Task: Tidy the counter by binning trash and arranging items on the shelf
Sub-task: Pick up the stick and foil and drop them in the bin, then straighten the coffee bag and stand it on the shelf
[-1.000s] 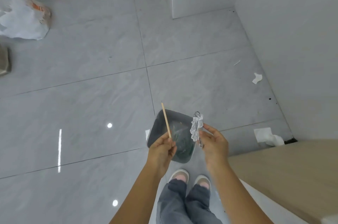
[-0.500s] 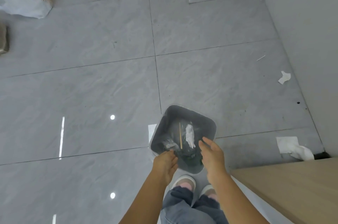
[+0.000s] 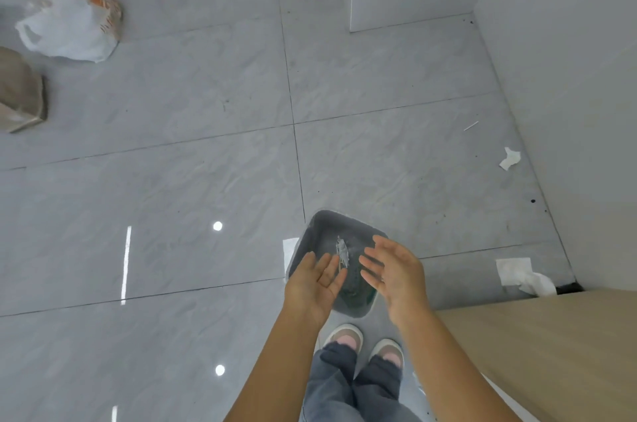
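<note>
- Over the bin [image 3: 312,235], at the six o'clock part of the view, both hands are hovering with palms turned toward each other.
- Left hand [image 3: 315,280]: its grip is lying fully open, fingers straight and relaxed, holding nothing. One second ago it was pinching a thin wooden stick; that stick is no longer showing in the hand and cannot be picked out among the dark contents of the bin now.
- Right hand [image 3: 393,275]: its grip is likewise spreading open and empty. One second ago it was pinching a crumpled wrapper [image 3: 342,251]; that wrapper is now showing inside the bin, between the two hands and below them.
- Judgement: both pieces of trash are being counted as binned, so this load is done.
- Outstanding litter on the floor: a folded tissue [image 3: 517,273] at four o'clock of the bin beside the tabletop [image 3: 551,352], a paper scrap [image 3: 509,159] at two o'clock near the wall, and a thin white sliver [image 3: 471,126] beyond it. A white sheet corner [image 3: 290,245] is peeping out at the bin's nine o'clock edge.
- Also noted: a plastic bag [image 3: 69,14] at ten o'clock, well apart from the bin.
- Judgement: the shelf is not in view; arranging is not yet assessable, and the person is likely needing to turn back to the tabletop at five o'clock.
</note>
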